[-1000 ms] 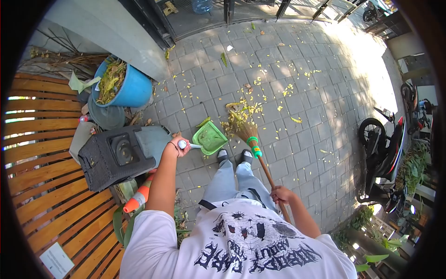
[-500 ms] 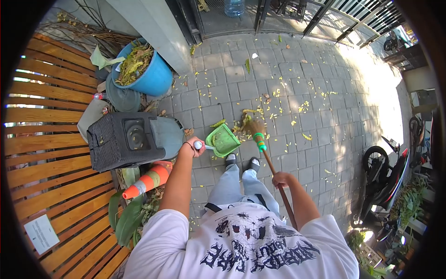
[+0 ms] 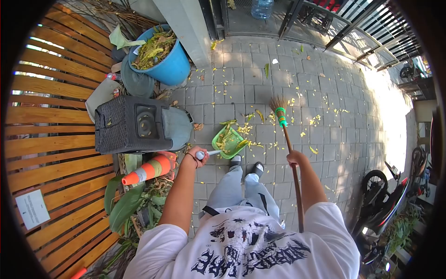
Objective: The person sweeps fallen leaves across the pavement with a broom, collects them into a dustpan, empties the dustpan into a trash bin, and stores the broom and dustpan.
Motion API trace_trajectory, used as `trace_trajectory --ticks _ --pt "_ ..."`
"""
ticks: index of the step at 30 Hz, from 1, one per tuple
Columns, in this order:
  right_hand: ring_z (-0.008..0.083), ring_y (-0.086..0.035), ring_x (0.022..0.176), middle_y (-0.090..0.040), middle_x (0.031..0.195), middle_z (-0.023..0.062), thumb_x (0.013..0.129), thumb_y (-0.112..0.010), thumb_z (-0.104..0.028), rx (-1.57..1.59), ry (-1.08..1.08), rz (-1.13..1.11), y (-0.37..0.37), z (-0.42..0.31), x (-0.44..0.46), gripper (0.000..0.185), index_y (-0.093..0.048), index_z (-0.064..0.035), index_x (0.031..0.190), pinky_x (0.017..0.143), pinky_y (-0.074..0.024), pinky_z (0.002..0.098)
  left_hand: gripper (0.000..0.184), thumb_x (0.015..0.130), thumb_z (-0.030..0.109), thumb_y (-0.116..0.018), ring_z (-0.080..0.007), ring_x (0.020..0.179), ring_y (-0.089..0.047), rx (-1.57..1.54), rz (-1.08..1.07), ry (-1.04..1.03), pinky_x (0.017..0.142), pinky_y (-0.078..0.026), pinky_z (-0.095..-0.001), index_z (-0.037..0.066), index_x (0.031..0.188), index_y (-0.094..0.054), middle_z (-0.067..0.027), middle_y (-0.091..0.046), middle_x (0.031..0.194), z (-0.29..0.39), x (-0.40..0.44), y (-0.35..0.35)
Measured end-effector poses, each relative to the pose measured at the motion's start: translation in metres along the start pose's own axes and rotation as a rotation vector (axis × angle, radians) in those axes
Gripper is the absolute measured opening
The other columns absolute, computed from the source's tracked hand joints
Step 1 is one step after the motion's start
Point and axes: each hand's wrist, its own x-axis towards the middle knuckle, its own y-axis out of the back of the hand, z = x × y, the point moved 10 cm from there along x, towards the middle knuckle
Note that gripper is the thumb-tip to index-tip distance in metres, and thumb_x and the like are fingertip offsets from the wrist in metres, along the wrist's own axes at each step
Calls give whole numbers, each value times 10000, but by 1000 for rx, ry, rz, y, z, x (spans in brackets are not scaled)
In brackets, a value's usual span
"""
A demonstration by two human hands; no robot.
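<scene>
My left hand [image 3: 199, 158] is closed around the pale handle of a green dustpan [image 3: 226, 148], which rests on the paving just ahead of my feet. Yellow leaves lie in the pan, and more are scattered at its open right edge. In my right hand [image 3: 295, 158] is the wooden stick of a broom [image 3: 287, 135], its fingers wrapped around it. The broom's bristles [image 3: 278, 102], bound with green bands, are up and to the right of the dustpan, apart from it. Small yellow leaves [image 3: 316, 120] dot the paving around the bristles.
A blue bin [image 3: 168, 69] full of leaves stands at upper left beside a pillar. Below it are a dark speaker-like box [image 3: 132, 125] and an orange traffic cone [image 3: 147, 170], along a wooden slat fence [image 3: 51, 114]. A motorcycle [image 3: 383, 200] is parked at right.
The broom head has moved right and away from the dustpan. More leaves now lie in and beside the pan. The camera view has shifted slightly.
</scene>
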Motion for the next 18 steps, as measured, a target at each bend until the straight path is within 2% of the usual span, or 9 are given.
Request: trace_trajectory --ticks 2,5,6,7,10,12,15,16,18 --pt "245 -580 499 -525 559 147 717 -498 -3 -45 -10 -3 -26 -27 -3 52 -523 38 696 407 -454 370 165 730 117 -589 -137 533 -544 -61 17 -29 404 -437 -236 10 808 -490 -62 -540 650 -1 3 21" --pt "209 -536 456 -484 518 99 706 -522 -6 169 -42 -390 -108 -20 -43 66 -512 6 642 418 -448 332 145 725 124 -590 -152 522 -538 -106 20 -53 407 -441 -235 25 783 -502 -63 -537 636 -3 13 42" --pt "203 -519 452 -470 515 90 716 -522 -4 110 -37 -409 -120 -8 -61 52 -503 3 668 418 -445 333 118 732 131 -582 -167 515 -538 -116 36 -41 401 -440 -237 41 746 -508 -57 -532 620 -5 18 51" --pt "197 -503 447 -455 512 81 727 -523 -2 52 -31 -426 -125 -1 -81 42 -495 1 695 418 -441 334 118 732 131 -582 -167 515 -538 -128 24 -45 401 -440 -237 41 746 -508 -57 -532 620 -5 15 52" --pt "189 -484 439 -441 512 80 753 -516 3 131 -92 -441 -103 -15 -168 48 -474 6 776 414 -436 342 112 740 132 -574 -164 520 -541 -116 33 -124 401 -442 -240 47 716 -506 -48 -527 609 -12 8 59" --pt "185 -479 433 -443 525 74 772 -501 5 85 -24 -392 -79 -26 -171 77 -451 3 830 411 -436 342 111 748 135 -568 -159 532 -545 -159 3 -104 402 -443 -244 48 733 -501 -42 -522 603 -15 0 61" --pt "207 -498 438 -474 545 100 776 -507 -10 -157 40 -158 -37 -72 -126 57 -504 44 795 380 -441 357 115 748 130 -569 -155 532 -546 -194 -36 -130 412 -447 -247 45 772 -494 -43 -525 622 -17 2 74" --pt "214 -530 444 -509 555 110 767 -485 -9 -204 81 -98 -30 -94 -102 75 -503 56 802 392 -457 357 115 748 130 -569 -155 532 -546 -199 -33 -128 412 -447 -247 45 772 -494 -43 -525 622 -19 1 77" --pt "241 -607 494 -584 578 135 764 -444 -61 -510 131 -44 -31 -144 -64 161 -557 52 749 445 -488 367 149 750 128 -572 -156 535 -548 -246 -53 -136 423 -449 -252 42 828 -480 -47 -533 651 -21 -6 81"
